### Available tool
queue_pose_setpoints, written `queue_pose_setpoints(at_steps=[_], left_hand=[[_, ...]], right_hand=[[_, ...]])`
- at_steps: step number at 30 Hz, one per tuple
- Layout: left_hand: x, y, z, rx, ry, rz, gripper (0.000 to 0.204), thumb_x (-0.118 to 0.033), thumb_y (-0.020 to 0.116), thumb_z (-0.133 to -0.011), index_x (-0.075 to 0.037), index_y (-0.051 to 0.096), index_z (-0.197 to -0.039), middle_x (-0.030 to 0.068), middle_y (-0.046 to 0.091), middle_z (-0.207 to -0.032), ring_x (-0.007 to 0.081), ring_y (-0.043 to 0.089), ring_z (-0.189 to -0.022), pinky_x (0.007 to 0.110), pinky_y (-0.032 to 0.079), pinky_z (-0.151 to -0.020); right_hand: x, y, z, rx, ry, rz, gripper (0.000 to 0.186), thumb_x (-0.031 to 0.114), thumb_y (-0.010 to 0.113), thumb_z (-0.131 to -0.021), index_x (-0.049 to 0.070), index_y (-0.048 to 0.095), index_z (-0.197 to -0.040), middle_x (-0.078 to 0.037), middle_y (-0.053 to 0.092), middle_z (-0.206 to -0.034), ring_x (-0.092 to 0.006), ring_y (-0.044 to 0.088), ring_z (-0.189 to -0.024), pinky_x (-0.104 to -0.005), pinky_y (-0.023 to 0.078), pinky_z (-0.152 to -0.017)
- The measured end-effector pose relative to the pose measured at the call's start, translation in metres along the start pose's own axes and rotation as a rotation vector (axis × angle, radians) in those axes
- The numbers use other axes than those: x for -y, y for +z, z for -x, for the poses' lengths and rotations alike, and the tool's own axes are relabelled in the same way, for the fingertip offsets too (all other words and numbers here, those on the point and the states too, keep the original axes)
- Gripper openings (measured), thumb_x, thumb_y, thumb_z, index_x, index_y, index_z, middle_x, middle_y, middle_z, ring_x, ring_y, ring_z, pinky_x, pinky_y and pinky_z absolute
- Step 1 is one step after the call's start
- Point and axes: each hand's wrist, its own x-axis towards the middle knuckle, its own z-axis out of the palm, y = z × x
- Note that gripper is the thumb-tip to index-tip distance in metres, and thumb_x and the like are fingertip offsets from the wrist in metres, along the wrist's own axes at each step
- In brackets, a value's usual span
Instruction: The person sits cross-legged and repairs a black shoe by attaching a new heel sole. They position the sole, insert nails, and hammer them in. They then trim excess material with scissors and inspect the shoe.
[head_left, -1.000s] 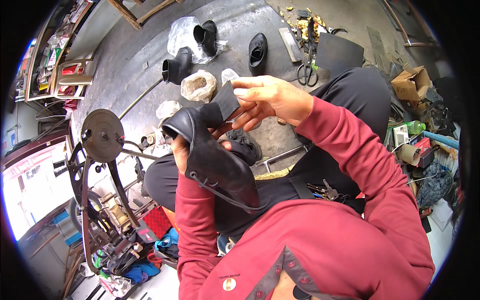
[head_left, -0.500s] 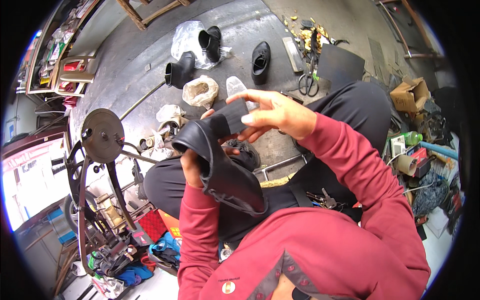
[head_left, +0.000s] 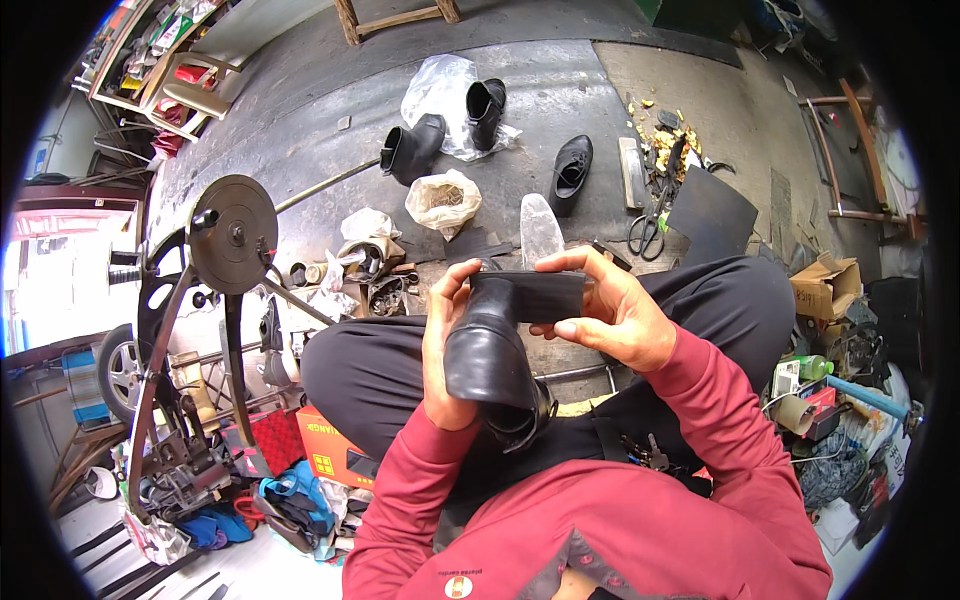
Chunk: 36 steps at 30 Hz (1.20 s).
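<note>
My left hand [head_left: 443,340] grips a black leather shoe [head_left: 488,362] from its left side, above my lap. The shoe's heel end is turned away from me, and laces hang at the near end. Between the thumb and fingers of my right hand [head_left: 628,318] is a flat black rubber piece [head_left: 553,297]. It lies against the heel of the shoe and sticks out to the right. Some of my left fingertips are hidden behind the shoe.
To the left stands a machine with a dark handwheel [head_left: 233,233]. Ahead on the floor are two black boots [head_left: 412,150], a black shoe [head_left: 571,172], a white bag [head_left: 443,203], scissors [head_left: 647,235] and a black sheet [head_left: 712,218]. A cardboard box [head_left: 826,285] sits at right.
The shoe has been turned, so its back now faces up instead of its opening and side. My right hand has moved lower with the rubber piece, which now lies nearly level.
</note>
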Motion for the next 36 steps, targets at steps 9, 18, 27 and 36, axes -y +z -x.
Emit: queue_pose_setpoints(at_steps=[9, 18, 27, 36], left_hand=[[-0.003, 0.008, -0.006, -0.029, -0.102, 0.233, 0.050, -0.026, 0.046, -0.113, -0.012, 0.035, -0.160, 0.0089, 0.059, -0.123, 0.0158, 0.067, -0.098, 0.028, 0.060, -0.083], [-0.017, 0.025, 0.009, 0.010, -0.012, 0.002, 0.116, 0.001, 0.084, -0.074, -0.008, 0.016, -0.167, 0.0064, 0.053, -0.117, 0.0161, 0.058, -0.108, 0.029, 0.050, -0.096], [0.007, 0.027, 0.013, -0.022, 0.134, -0.161, 0.114, -0.003, 0.086, -0.072, -0.010, 0.021, -0.165, 0.0060, 0.056, -0.108, 0.0156, 0.057, -0.093, 0.031, 0.049, -0.086], [0.007, 0.030, 0.013, -0.066, 0.177, -0.251, 0.109, -0.005, 0.082, -0.072, -0.012, 0.024, -0.164, 0.0078, 0.055, -0.104, 0.0179, 0.058, -0.087, 0.032, 0.050, -0.080]], right_hand=[[-0.003, -0.003, -0.001, -0.047, 0.018, 0.068, 0.053, -0.007, 0.060, -0.098, 0.003, 0.043, -0.147, -0.011, 0.065, -0.131, -0.0180, 0.067, -0.117, -0.0359, 0.055, -0.104], [-0.013, -0.005, 0.006, -0.105, -0.054, 0.132, 0.056, -0.003, 0.070, -0.095, 0.004, 0.044, -0.143, -0.013, 0.060, -0.136, -0.0180, 0.064, -0.120, -0.0346, 0.053, -0.104], [-0.013, 0.002, -0.002, -0.314, -0.546, 1.205, 0.063, 0.012, 0.092, -0.070, 0.004, 0.063, -0.125, -0.020, 0.062, -0.132, -0.0384, 0.065, -0.118, -0.0423, 0.053, -0.101], [-0.021, 0.004, -0.012, -0.350, -0.663, 1.419, 0.065, 0.021, 0.089, -0.067, 0.003, 0.067, -0.126, -0.017, 0.066, -0.118, -0.0362, 0.064, -0.108, -0.0431, 0.050, -0.096]])
